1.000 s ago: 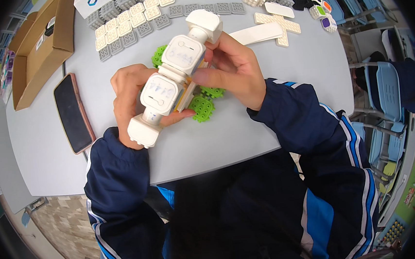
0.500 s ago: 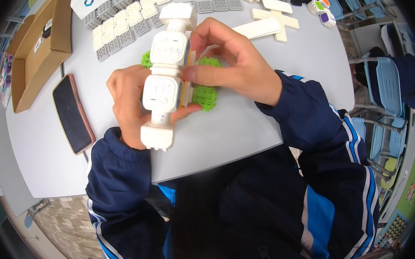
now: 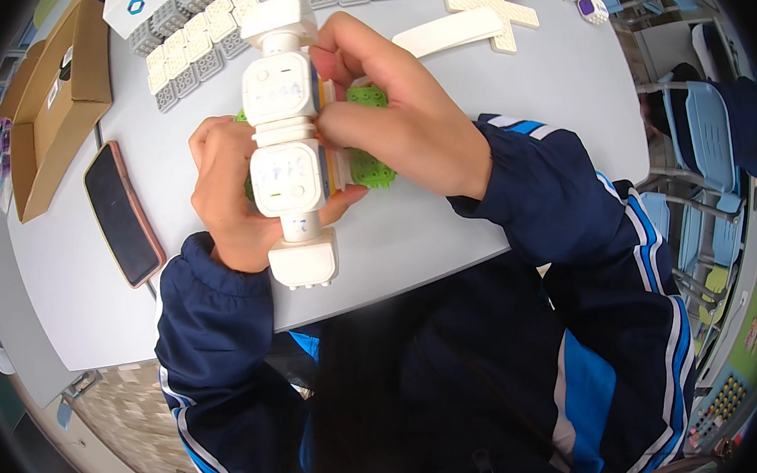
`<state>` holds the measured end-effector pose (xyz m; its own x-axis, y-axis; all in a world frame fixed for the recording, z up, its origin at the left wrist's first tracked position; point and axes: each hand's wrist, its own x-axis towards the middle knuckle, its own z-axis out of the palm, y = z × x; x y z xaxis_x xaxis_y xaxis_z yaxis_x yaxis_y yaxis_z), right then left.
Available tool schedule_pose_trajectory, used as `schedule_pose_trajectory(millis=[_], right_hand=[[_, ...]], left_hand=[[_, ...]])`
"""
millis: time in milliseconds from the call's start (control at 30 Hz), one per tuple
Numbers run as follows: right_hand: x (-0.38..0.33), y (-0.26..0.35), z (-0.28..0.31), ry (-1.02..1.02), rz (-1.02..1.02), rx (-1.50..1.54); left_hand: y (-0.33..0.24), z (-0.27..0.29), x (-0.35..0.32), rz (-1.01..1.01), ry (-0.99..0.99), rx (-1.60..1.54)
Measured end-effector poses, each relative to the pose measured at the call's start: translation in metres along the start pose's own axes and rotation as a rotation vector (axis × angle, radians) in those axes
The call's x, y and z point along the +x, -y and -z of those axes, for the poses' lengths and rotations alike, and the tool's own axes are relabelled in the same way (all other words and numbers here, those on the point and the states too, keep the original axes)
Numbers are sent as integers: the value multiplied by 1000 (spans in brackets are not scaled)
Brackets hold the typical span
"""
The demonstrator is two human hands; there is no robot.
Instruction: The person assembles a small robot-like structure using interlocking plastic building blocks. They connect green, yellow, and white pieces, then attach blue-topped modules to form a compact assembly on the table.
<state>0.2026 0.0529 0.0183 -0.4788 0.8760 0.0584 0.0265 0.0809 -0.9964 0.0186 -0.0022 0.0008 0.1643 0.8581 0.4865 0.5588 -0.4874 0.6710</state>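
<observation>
A long model built of white building-block modules [image 3: 288, 178] is held over the table, its length running away from me. Green studded blocks [image 3: 371, 168] sit on its right side, and a bit of green shows on its left. My left hand [image 3: 225, 186] is closed round the model's left side, with a fingertip coming out beneath it on the right. Against the right side, near the joint between the two middle modules, my right hand [image 3: 395, 111] presses with thumb and bent fingers. Those fingertips are partly hidden behind the model.
A phone [image 3: 123, 212] lies at the left beside an open cardboard box [image 3: 58, 115]. Rows of white and grey studded plates [image 3: 195, 55] line the back. White beams [image 3: 451, 31] and small cubes with coloured faces [image 3: 592, 8] lie at the far right.
The model has turned slightly, so it stands straighter away from me, its near end shifting right and its far end left. My right hand has moved a little left with it.
</observation>
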Motion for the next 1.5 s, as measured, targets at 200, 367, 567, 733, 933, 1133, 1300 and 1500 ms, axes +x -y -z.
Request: schedule_pose_trajectory(millis=[200, 367, 567, 733, 933, 1133, 1300, 1500], right_hand=[[3, 4, 4, 38, -46, 25], [4, -10, 5, -32, 116, -26], [-4, -30, -1, -153, 360, -285], [3, -37, 8, -176, 568, -509], [3, -38, 20, -88, 592, -548], [-8, -46, 51, 128, 718, -781], [-2, -35, 76, 16, 700, -936], [6, -37, 52, -7, 488, -81]], left_hand=[[6, -1, -5, 49, 1, -50], [7, 2, -9, 312, 32, -105], [10, 0, -12, 277, 94, 32], [14, 3, -14, 354, 66, 8], [38, 20, -16, 259, 123, -33], [48, 27, -19, 471, 92, -544], [48, 38, -13, 429, 194, -543], [35, 21, 8, 195, 59, -615]])
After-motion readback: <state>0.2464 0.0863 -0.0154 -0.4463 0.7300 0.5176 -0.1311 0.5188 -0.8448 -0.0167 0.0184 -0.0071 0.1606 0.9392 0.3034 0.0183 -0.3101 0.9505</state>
